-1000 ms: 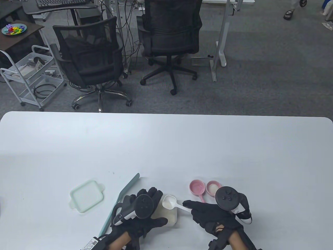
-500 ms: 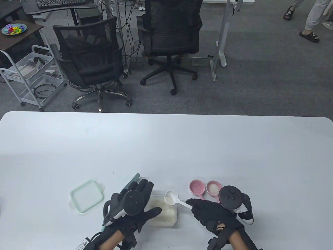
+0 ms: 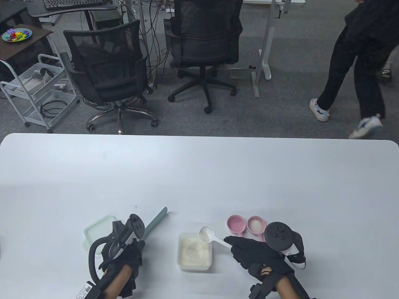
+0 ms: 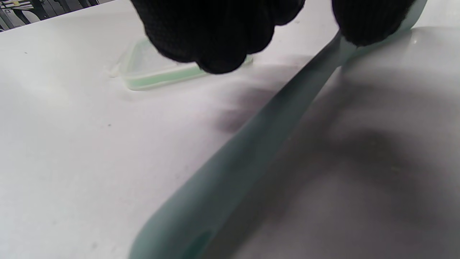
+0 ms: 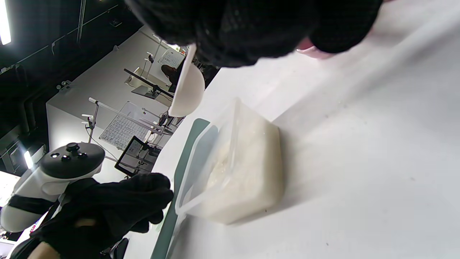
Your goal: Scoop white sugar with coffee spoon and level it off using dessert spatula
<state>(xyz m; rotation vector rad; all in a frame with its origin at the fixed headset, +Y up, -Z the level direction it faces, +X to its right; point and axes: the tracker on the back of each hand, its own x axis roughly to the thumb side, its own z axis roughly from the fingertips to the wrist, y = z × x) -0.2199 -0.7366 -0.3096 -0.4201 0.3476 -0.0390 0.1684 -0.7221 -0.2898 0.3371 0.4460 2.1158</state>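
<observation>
A clear tub of white sugar sits near the table's front edge. My right hand pinches the handle of a white coffee spoon, whose bowl holds sugar above the tub's far right corner; the spoon also shows in the right wrist view. A green dessert spatula lies on the table left of the tub. My left hand hovers low over its handle. In the left wrist view one fingertip touches the spatula; the other fingers are beside it.
A pale green lid lies left of the spatula. Two small pink bowls stand right of the spoon, the right one holding sugar. Office chairs and a walking person are beyond the table's far edge.
My left hand has moved left off the sugar tub to the spatula handle, uncovering the tub. The right hand has kept the filled spoon almost still above the tub.
</observation>
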